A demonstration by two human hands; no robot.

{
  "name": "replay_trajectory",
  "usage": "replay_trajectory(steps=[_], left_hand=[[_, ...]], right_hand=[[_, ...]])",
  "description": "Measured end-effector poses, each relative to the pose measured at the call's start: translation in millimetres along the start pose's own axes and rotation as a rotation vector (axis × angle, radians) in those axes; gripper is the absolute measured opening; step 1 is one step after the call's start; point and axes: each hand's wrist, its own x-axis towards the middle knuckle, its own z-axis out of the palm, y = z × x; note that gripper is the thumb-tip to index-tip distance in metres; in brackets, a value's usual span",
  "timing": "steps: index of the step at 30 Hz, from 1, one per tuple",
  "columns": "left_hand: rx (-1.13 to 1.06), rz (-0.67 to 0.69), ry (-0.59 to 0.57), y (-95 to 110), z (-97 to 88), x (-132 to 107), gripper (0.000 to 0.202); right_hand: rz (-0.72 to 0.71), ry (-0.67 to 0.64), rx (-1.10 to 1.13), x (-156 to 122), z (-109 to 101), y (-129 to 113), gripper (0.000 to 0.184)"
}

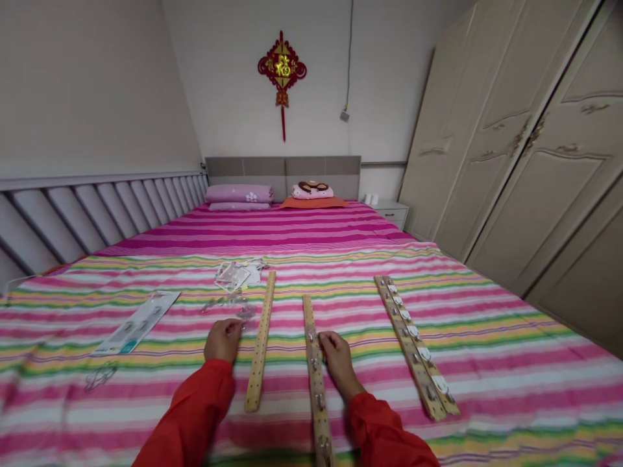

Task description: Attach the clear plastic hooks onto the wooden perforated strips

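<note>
Three perforated wooden strips lie lengthwise on a striped bedspread (487, 337). My right hand (337, 360) pinches at a small metal clip on the middle strip (315, 376), fingers closed. My left hand (222, 340) rests curled on the bed beside the bare left strip (260, 340), next to a clear plastic bag of small parts (233, 303); what its fingers hold is hidden. The right strip (413, 344) carries several white fittings along its length. Both sleeves are red.
A flat printed card package (139, 322) lies at the left, and more clear bags (236, 275) sit further up the bed. Pillows (238, 194) lie by the headboard. A padded wall runs along the left and a wardrobe (535, 149) stands to the right.
</note>
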Motion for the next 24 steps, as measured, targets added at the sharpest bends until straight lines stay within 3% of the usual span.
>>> replay_trajectory(steps=[4, 8, 14, 17, 19, 24], left_hand=[[-0.499, -0.372, 0.067, 6.6, -8.1, -5.0, 0.019], [-0.851, -0.578, 0.076, 10.6, -16.3, -9.8, 0.019], [-1.04, -0.701, -0.003, 14.7, -31.0, -18.3, 0.016], [-1.137, -0.869, -0.048, 19.2, -36.8, -23.5, 0.011], [-1.159, -0.968, -0.052, 21.0, -38.3, -27.0, 0.012], [-1.178, -1.063, -0.055, 20.2, -36.3, -32.7, 0.015]], right_hand=[[0.013, 0.006, 0.009, 0.5, 0.0, -0.7, 0.031], [0.011, 0.015, 0.019, 0.9, 0.2, -0.5, 0.032], [-0.005, 0.019, 0.032, -3.0, -1.7, -3.6, 0.031], [0.006, 0.019, 0.051, -7.5, -2.9, -7.6, 0.029], [0.029, 0.027, 0.054, -9.5, -4.0, -10.0, 0.027], [0.056, 0.076, 0.025, -6.0, -3.7, -16.9, 0.026]])
